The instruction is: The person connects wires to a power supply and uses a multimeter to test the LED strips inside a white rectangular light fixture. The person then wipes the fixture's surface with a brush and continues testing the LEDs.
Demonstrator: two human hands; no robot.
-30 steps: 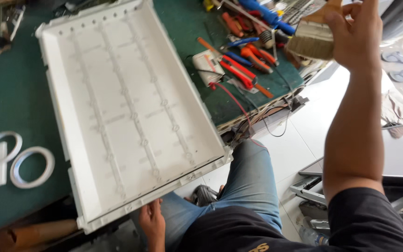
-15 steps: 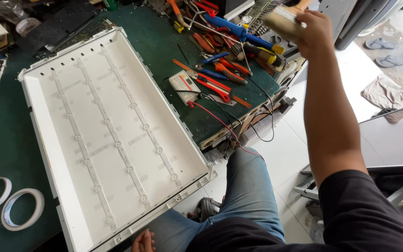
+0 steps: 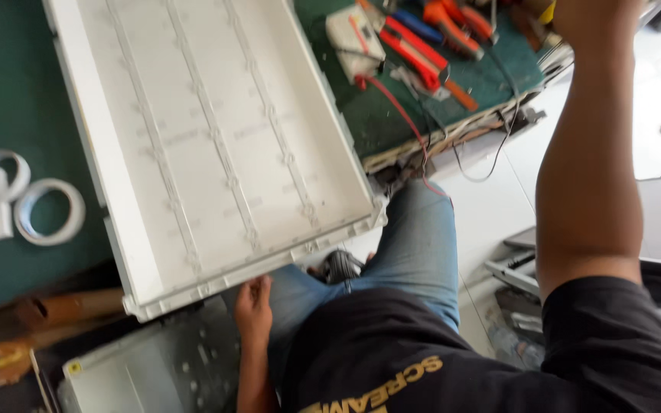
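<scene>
A large white shallow panel (image 3: 120,229) with three long strips (image 3: 219,153) running down it lies on the green bench (image 3: 9,99) and overhangs its near edge. My left hand (image 3: 252,307) is at the panel's near rim, fingers curled up against its underside. My right arm reaches up to the top right, where my right hand (image 3: 594,14) is cut off by the frame edge above the tools. What it holds is out of view.
Red-handled and orange-handled pliers (image 3: 416,60), a small white device (image 3: 353,30) with a red lead, and loose wires lie right of the panel. White tape rolls (image 3: 49,213) sit at the left. A grey metal sheet (image 3: 154,367) lies below, by my knee.
The view has swung down and closer. My right hand, which held a pale flat object, has gone up to the frame's edge. My left hand stays at the panel's near rim.
</scene>
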